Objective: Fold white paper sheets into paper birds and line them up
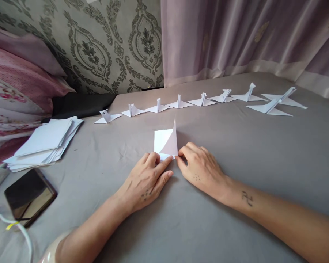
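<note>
Left hand [149, 179] presses paper [164, 140], right hand [201, 167] apparently pinching.

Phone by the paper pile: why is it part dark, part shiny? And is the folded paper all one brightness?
Head view: the phone has a glossy face, apparently reflecting something pale below its dark part; head view: the folded paper isn't even, brightest at left, greyer on its shaded flap.

Soft light nearly bleaches the folded paper [162, 140]; the phone [30, 197], near left, reflects a pale patch; edges look stretched
</note>
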A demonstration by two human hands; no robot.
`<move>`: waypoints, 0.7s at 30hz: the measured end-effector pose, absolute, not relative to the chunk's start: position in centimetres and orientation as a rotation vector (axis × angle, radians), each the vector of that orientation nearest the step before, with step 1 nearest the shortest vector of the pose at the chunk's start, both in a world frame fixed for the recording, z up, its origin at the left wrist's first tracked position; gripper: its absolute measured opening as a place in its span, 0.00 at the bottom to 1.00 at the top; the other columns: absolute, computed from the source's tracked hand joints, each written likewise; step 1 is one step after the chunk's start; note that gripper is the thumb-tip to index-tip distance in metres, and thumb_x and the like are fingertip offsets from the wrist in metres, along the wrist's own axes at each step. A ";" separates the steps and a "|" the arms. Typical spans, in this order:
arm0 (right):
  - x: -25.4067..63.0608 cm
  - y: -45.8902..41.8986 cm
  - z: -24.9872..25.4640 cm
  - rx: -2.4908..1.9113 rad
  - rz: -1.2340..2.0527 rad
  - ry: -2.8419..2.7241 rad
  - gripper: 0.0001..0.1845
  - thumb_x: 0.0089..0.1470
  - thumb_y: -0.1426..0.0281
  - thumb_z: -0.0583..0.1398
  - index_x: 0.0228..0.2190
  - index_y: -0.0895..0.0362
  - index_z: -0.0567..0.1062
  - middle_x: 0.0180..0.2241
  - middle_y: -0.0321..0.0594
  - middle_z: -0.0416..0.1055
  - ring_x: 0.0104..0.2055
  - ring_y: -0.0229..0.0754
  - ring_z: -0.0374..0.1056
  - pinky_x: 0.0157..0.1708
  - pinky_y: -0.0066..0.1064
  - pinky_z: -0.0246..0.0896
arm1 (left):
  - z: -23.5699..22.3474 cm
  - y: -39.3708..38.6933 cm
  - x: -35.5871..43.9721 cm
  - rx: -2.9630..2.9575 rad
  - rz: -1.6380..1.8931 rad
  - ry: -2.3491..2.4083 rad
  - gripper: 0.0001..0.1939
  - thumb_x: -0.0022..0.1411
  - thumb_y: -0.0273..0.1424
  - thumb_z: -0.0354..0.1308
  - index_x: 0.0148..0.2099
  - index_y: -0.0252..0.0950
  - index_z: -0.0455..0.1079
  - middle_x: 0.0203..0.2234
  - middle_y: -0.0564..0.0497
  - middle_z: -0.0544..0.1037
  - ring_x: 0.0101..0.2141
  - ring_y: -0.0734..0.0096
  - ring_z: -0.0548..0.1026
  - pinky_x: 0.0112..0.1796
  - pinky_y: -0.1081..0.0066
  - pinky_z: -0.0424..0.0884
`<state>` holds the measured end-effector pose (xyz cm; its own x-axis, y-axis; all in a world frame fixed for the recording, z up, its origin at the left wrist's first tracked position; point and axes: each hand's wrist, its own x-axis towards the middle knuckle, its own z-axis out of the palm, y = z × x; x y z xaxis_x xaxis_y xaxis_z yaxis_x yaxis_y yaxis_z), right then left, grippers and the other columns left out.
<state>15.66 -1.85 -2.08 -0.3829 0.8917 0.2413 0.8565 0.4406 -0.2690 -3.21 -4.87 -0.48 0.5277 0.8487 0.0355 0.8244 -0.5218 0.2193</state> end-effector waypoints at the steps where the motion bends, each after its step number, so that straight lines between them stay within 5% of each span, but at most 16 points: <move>1: 15.5 -2.0 -2.0 -1.505 0.100 -2.360 0.11 0.60 0.70 0.51 0.29 0.56 0.71 0.33 0.41 0.71 0.31 0.42 0.66 0.33 0.34 0.51 | -0.6 -4.9 -3.2 2.603 0.211 1.432 0.24 0.71 0.40 0.40 0.64 0.37 0.58 0.41 0.44 0.65 0.39 0.62 0.64 0.45 0.60 0.66; 10: 13.5 -3.0 -1.5 -1.736 -0.166 -2.335 0.11 0.58 0.69 0.51 0.26 0.56 0.69 0.30 0.41 0.70 0.27 0.41 0.67 0.26 0.33 0.44 | -1.1 -5.1 -3.4 2.700 0.242 1.436 0.26 0.71 0.41 0.36 0.63 0.35 0.60 0.39 0.43 0.67 0.36 0.62 0.64 0.44 0.59 0.66; 21: 12.2 -2.8 -1.9 -1.903 0.095 -2.093 0.08 0.54 0.66 0.55 0.24 0.55 0.68 0.30 0.40 0.71 0.30 0.41 0.65 0.27 0.31 0.49 | -1.4 -5.1 -3.7 2.680 0.309 1.444 0.25 0.70 0.40 0.38 0.59 0.32 0.64 0.40 0.41 0.68 0.41 0.56 0.66 0.46 0.59 0.64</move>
